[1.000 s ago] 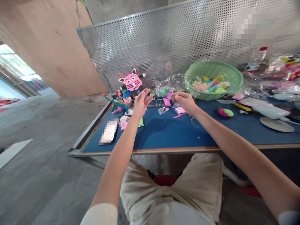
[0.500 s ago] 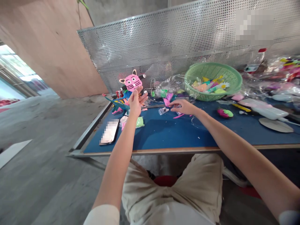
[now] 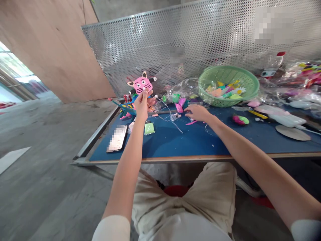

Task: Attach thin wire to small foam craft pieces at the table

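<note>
My left hand (image 3: 141, 103) is raised at the left of the blue table (image 3: 165, 145), thumb and index finger pinched on a thin pale wire (image 3: 177, 126). The wire loops out to the right over the tabletop. Behind that hand stands a pink cat-faced figure (image 3: 141, 84) with black whiskers. My right hand (image 3: 197, 112) is low over the table, fingers loosely bent and slightly apart, with nothing visible in them. Just left of its fingertips lies a pink packet (image 3: 179, 106); a small clear packet (image 3: 175, 116) is nearby.
A green basket (image 3: 229, 103) holds colourful pieces. A phone (image 3: 117, 139) and a light green packet (image 3: 149, 128) lie at the left. On the right are a magenta-and-green piece (image 3: 240, 120), a grey oval (image 3: 293, 133) and a bottle (image 3: 272, 68). A perforated metal panel (image 3: 155, 43) stands behind.
My right hand has moved slightly right, away from the pink packet. The wire now hangs in loose loops between the hands. My left hand has shifted slightly left, its fingers drawn closer.
</note>
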Action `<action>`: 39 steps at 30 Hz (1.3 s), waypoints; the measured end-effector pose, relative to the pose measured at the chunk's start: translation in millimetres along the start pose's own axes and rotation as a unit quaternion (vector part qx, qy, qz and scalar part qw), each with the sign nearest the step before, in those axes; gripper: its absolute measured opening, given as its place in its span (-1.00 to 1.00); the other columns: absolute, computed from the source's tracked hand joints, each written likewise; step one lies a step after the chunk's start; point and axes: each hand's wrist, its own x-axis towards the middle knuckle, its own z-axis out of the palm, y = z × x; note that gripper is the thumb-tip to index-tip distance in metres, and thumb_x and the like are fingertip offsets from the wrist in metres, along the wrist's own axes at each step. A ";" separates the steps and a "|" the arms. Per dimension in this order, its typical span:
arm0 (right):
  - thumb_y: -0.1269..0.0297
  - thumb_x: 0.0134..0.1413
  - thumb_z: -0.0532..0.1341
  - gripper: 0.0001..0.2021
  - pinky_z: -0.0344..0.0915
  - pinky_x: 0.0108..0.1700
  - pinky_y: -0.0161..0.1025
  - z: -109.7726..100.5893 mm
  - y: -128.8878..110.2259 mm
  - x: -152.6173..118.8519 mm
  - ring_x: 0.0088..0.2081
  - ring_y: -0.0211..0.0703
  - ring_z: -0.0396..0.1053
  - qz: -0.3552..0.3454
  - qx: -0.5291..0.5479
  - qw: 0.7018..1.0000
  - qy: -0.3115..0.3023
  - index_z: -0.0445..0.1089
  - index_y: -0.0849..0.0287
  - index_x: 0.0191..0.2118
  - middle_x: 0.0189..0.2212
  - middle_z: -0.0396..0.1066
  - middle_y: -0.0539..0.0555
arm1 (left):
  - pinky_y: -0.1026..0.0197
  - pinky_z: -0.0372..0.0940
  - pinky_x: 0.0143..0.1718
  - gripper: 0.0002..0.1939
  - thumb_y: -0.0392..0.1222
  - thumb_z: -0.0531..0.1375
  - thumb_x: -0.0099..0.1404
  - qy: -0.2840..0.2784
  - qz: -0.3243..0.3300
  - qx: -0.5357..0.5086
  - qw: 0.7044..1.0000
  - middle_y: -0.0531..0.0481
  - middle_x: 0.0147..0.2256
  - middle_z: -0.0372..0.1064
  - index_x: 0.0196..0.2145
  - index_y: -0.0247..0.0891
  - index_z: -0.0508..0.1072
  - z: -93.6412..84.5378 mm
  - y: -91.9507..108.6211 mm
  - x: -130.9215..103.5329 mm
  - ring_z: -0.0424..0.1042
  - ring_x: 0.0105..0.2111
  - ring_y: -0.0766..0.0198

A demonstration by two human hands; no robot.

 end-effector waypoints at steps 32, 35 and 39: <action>0.30 0.38 -0.05 -0.70 0.05 -0.11 -0.06 0.3 -15.1 -2.9 -0.04 0.13 0.31 0.050 -0.121 0.991 0.012 0.39 0.25 -0.05 -0.08 0.46 0.27 | 0.16 0.38 -0.05 -0.57 0.18 0.31 0.18 -0.255 -0.057 0.510 0.820 -0.08 -0.12 0.56 -0.14 -0.16 0.60 -121.0 123.8 -66.7 0.51 -0.14 0.12; 0.29 0.37 -0.03 -0.71 0.06 -0.11 -0.06 2.5 -16.4 -0.1 -0.05 0.13 0.31 0.059 -0.108 0.992 0.009 0.40 0.25 -0.06 -0.08 0.46 0.27 | 0.19 0.38 -0.18 -0.39 0.26 0.40 -0.03 -0.255 -0.196 0.594 0.737 -0.08 -0.14 0.55 -0.11 -0.16 0.57 -184.2 132.6 -72.9 0.50 -0.19 0.07; 0.34 0.34 -0.01 -0.72 0.09 -0.09 -0.05 2.5 -21.0 -0.2 -0.05 0.13 0.32 0.055 -0.100 0.993 -0.009 0.42 0.25 -0.06 -0.08 0.48 0.28 | 0.13 0.35 -0.11 -0.38 0.26 0.37 -0.05 -0.184 -0.272 0.693 0.642 -0.20 -0.10 0.54 -0.16 -0.25 0.56 -216.6 102.2 -62.8 0.51 -0.11 -0.07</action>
